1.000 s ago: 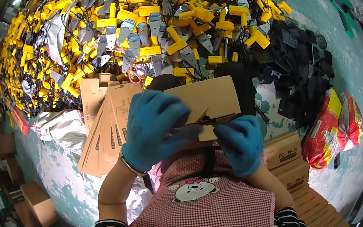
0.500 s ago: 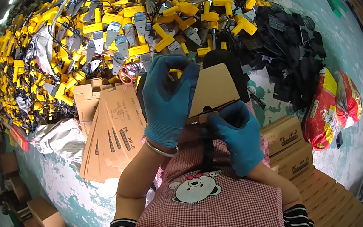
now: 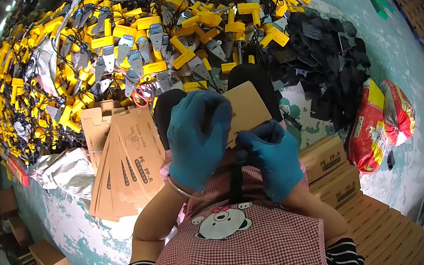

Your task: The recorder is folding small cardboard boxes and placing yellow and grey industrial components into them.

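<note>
Over my lap is a small brown cardboard box (image 3: 248,108), tilted, its plain panel facing up. My left hand (image 3: 197,138), in a blue glove, grips the box's left side with curled fingers. At the near right edge my right hand (image 3: 273,160), gloved the same, is closed with its fingertips pinching the cardboard. The gloves hide much of the box's near side, so I cannot tell how its flaps lie. Flat printed cartons (image 3: 129,159) lie fanned out beside my left forearm.
Ahead and left spreads a large heap of yellow-handled tools (image 3: 182,55) with black cords. Red-handled scissors (image 3: 144,94) lie at its near edge. Black flat parts (image 3: 330,60) are piled beyond my knee. At right are red-yellow bags (image 3: 370,127) and rows of packed cartons (image 3: 388,244).
Both hands and the box have come a little closer to my body. My left hand has turned, its fingers now more curled over the box's side.
</note>
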Action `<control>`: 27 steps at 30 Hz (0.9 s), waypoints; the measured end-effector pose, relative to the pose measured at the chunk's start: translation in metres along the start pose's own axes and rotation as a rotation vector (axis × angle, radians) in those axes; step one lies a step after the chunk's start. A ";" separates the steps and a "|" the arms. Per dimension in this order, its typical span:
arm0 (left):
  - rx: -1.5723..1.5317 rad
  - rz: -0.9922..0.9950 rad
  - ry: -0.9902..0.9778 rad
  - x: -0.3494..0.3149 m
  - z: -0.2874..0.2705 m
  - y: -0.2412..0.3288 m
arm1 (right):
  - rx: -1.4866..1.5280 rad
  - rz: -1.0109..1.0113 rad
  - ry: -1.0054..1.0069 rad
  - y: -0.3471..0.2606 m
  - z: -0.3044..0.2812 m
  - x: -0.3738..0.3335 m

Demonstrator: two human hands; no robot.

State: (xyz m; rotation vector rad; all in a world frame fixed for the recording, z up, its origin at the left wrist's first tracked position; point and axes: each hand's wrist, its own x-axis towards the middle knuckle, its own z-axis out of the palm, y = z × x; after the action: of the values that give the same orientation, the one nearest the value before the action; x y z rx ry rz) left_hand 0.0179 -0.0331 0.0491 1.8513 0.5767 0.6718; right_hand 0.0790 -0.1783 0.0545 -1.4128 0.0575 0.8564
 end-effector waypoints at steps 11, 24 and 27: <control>0.767 0.530 -0.295 -0.007 -0.041 -0.006 | -0.322 -0.348 -0.115 0.051 -0.068 0.028; 0.397 0.547 -0.365 0.020 -0.062 0.051 | -0.121 -0.619 -0.565 0.009 -0.043 0.074; 0.111 1.204 -0.112 0.036 -0.039 0.084 | -0.312 -1.136 -0.393 -0.030 -0.038 0.048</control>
State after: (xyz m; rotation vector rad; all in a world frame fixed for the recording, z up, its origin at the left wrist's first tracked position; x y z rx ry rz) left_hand 0.0247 -0.0121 0.1457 2.2210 -0.6894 1.2869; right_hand 0.1457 -0.1857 0.0469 -1.2496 -1.1151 0.1557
